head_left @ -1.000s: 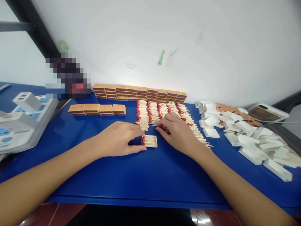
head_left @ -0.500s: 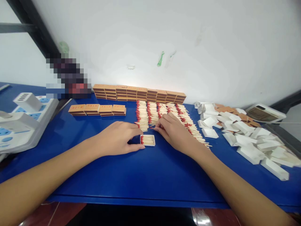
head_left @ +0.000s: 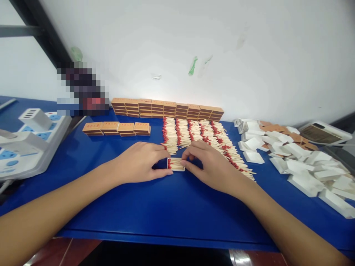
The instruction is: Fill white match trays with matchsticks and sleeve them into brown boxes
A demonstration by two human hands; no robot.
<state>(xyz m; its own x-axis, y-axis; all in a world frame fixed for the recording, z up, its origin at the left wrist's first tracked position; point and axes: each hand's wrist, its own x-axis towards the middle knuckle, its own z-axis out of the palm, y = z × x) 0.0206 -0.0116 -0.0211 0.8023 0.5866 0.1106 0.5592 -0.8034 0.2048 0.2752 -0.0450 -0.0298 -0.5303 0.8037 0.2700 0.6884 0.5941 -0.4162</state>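
A small white matchbox tray [head_left: 175, 164] filled with red-tipped matches lies on the blue table [head_left: 155, 207]. My left hand [head_left: 140, 162] grips its left end with thumb and fingers. My right hand [head_left: 210, 162] pinches at its right end, fingers curled over the matches in it. Just behind both hands lie rows of loose red-tipped matches [head_left: 199, 135].
Closed orange matchboxes stand stacked along the wall [head_left: 166, 109], with a shorter row [head_left: 116, 128] at the left. Empty white trays and orange sleeves are heaped at the right [head_left: 294, 159]. A white power strip [head_left: 24, 138] sits far left, a white device [head_left: 324, 133] far right.
My right hand has come back from the loose matches to the right end of the tray. My left hand has stayed on the tray.
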